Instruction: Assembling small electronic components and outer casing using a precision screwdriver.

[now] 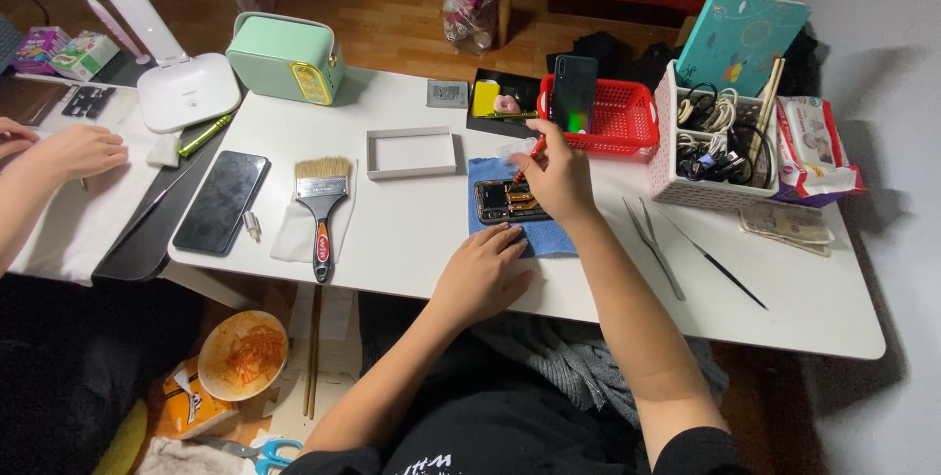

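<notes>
Opened phone [510, 200] laid on blue cloth [549, 237], steadied by flat left hand [482, 274], red screwdriver [529, 158] gripped in right hand [559, 179].

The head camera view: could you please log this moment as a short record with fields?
Surface: white table
Left hand: flat on the table, fingertips at the edge of the blue cloth
Right hand: holds a red-handled tool, tip down on the opened phone
Opened phone: lies on the blue cloth, insides showing
Beside the work: tweezers to the right, paintbrush and black phone to the left
Behind: red basket, white empty tray
Another person: hand at the far left
</notes>
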